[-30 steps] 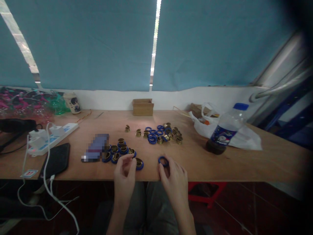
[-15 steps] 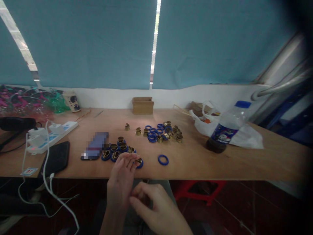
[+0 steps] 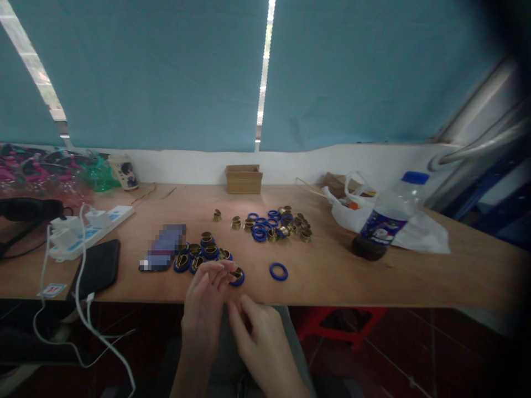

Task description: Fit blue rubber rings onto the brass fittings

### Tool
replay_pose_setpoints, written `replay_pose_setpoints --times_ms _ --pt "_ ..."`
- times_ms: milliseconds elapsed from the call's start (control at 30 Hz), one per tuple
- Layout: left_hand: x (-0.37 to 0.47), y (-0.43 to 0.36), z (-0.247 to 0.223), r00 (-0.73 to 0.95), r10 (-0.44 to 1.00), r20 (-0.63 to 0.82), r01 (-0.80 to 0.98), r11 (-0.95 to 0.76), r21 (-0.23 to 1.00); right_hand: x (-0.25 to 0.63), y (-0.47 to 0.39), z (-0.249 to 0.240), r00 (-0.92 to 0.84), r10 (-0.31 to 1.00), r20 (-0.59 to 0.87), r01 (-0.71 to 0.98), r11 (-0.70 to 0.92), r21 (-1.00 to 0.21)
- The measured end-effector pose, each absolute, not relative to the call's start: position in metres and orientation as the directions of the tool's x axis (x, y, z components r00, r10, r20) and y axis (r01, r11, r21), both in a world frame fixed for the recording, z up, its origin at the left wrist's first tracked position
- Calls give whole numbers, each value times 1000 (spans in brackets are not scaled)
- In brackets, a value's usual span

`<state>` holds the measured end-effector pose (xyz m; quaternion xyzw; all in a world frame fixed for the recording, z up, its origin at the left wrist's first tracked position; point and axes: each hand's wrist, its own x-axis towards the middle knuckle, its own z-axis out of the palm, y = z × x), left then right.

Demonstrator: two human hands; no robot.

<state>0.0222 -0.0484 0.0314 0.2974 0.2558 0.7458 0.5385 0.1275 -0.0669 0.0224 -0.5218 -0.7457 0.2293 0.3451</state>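
a blue-green curtain [image 3: 166, 77] hangs behind the pale wooden table [image 3: 340, 282], where a small cardboard box [image 3: 243, 182] stands at the back. farther forward in the middle lie loose blue rings [image 3: 260, 241] mixed with gold-coloured pieces [image 3: 306, 236]; one single blue ring [image 3: 279, 278] lies flat, apart from them, nearer the front edge.

the left hand [image 3: 204, 301] is raised with its palm half showing and its fingers loosely bent, partly covering the nearest gold-and-blue piece [image 3: 238, 276]; whether it touches or grips anything, i cannot tell. the right hand [image 3: 263, 331] is curled, thumb towards fingers, at the front edge of the table, and whatever it may hold is hidden. left of centre sits a cluster of gold-and-blue pieces [image 3: 198, 262], beside a pixelated flat thing [image 3: 164, 247].

the likeliest trouble, i'd judge, is a drop: with the right hand out at the edge, a slipping part could land on the lap or floor. a sideways sweep of the left hand might shove its neighbours out of place, and the single ring could be knocked over the edge by a careless right wrist.
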Motion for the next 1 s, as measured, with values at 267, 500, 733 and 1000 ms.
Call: replay_pose_setpoints --times_ms 267,500,733,1000 --pt "16 -50 29 -262 962 77 -730 -250 636 123 -63 16 -172 886 431 479 457 -749" --pt "19 -46 29 -261 959 111 -670 -263 694 123 -68 29 -238 917 320 310 384 -870" --pt "23 -49 30 -170 982 83 -724 -181 665 114 -68 27 -241 929 282 378 358 -854" --pt "23 -47 28 -150 980 132 -695 -200 690 117 -72 29 -292 920 261 410 367 -835"
